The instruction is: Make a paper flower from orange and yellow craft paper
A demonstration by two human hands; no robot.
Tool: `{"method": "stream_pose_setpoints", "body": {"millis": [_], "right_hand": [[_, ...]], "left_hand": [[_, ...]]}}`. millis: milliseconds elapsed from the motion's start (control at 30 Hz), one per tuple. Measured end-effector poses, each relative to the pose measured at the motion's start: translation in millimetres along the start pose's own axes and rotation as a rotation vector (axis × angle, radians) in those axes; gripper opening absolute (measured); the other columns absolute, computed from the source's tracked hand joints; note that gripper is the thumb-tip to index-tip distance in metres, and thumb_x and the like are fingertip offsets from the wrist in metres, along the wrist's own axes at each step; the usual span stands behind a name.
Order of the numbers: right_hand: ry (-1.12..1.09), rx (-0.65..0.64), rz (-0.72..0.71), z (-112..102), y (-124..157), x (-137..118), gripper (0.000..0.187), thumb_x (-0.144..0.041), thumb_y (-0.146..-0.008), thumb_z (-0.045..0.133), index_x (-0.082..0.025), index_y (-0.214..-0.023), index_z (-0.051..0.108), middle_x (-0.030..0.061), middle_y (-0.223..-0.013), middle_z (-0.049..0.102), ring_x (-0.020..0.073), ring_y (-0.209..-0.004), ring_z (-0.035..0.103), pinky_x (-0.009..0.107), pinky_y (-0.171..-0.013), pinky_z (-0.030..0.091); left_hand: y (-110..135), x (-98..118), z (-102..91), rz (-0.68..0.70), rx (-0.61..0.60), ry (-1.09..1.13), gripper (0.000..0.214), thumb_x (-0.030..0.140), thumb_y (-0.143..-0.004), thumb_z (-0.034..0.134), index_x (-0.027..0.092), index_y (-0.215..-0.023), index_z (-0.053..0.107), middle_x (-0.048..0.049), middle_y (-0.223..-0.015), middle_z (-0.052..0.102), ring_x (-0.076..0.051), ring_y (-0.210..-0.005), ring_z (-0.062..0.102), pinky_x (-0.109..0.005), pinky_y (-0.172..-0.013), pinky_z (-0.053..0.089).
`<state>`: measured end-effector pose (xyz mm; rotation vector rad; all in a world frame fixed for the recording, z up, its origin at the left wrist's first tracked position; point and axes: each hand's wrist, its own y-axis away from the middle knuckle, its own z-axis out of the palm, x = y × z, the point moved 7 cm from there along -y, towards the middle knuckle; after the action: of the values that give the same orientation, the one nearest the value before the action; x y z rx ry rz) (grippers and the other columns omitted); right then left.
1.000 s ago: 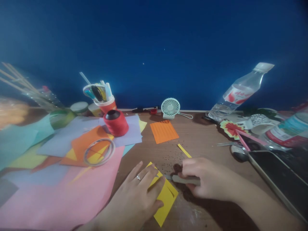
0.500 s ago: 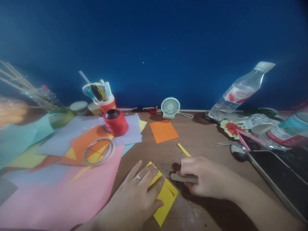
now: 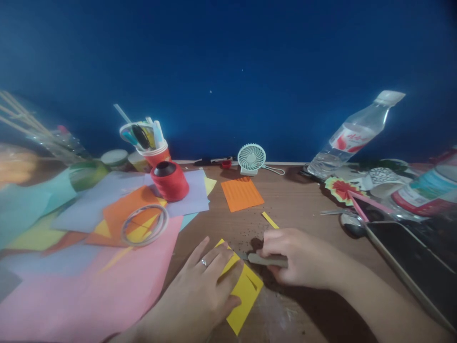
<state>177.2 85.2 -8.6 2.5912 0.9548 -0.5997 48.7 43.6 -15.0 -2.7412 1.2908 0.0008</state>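
A piece of yellow paper (image 3: 246, 290) with a narrow slit in it lies slanted on the table. My left hand (image 3: 210, 281), a ring on one finger, rests flat across it with fingers spread and covers its left part. In my right hand (image 3: 293, 257) is a grey-handled craft knife (image 3: 264, 260), fingers wrapped round the handle. Its blade points left and meets the paper's upper right edge; whether the tip is in the paper I cannot tell. Just beyond my right hand lies a thin yellow paper strip (image 3: 270, 220).
A pleated orange paper square (image 3: 243, 194) and a small fan (image 3: 252, 158) stand farther back. Coloured sheets, a red thread cone (image 3: 171, 186), tape rings (image 3: 162, 228) and a pen cup (image 3: 157, 155) fill the left. At right are a tilted bottle (image 3: 353, 136) and a phone (image 3: 403, 252).
My right hand and the craft knife have shifted slightly left and up, closer to the yellow paper. My left hand stays pressed on the paper; the whole view has shifted a little.
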Motion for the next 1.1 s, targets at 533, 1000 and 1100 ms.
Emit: {"method": "stream_pose_setpoints", "body": {"millis": [533, 1000, 1100], "right_hand": [[0.013, 0.009, -0.001, 0, -2, 0, 0.012, -0.010, -0.061, 0.049, -0.019, -0.066, 0.056, -0.0033, -0.069, 0.049, 0.0084, -0.060, 0.045, 0.021, -0.050, 0.026], [0.027, -0.001, 0.000, -1, 4, 2, 0.011, -0.009, -0.062, 0.050, -0.019, -0.065, 0.054, -0.0040, -0.068, 0.048, 0.0076, -0.060, 0.044, 0.021, -0.050, 0.025], [0.029, 0.002, 0.000, -2, 4, 0, 0.011, -0.009, -0.063, 0.050, -0.019, -0.064, 0.054, -0.0042, -0.067, 0.047, 0.0072, -0.058, 0.043, 0.021, -0.049, 0.024]], "left_hand": [[2, 3, -7.3, -0.046, 0.044, 0.025, 0.039, 0.042, -0.086, 0.040, 0.017, -0.116, 0.047, -0.0032, -0.110, 0.059, -0.021, -0.102, 0.049, -0.039, -0.082, 0.033], [7, 9, -5.1, 0.016, 0.050, -0.062, 0.037, 0.035, -0.087, 0.040, 0.014, -0.117, 0.048, -0.0051, -0.110, 0.059, -0.022, -0.092, 0.051, -0.035, -0.075, 0.040], [8, 11, -3.5, 0.046, 0.053, -0.086, 0.035, 0.032, -0.088, 0.039, 0.014, -0.118, 0.047, -0.0054, -0.109, 0.059, -0.021, -0.090, 0.053, -0.034, -0.071, 0.041]]}}
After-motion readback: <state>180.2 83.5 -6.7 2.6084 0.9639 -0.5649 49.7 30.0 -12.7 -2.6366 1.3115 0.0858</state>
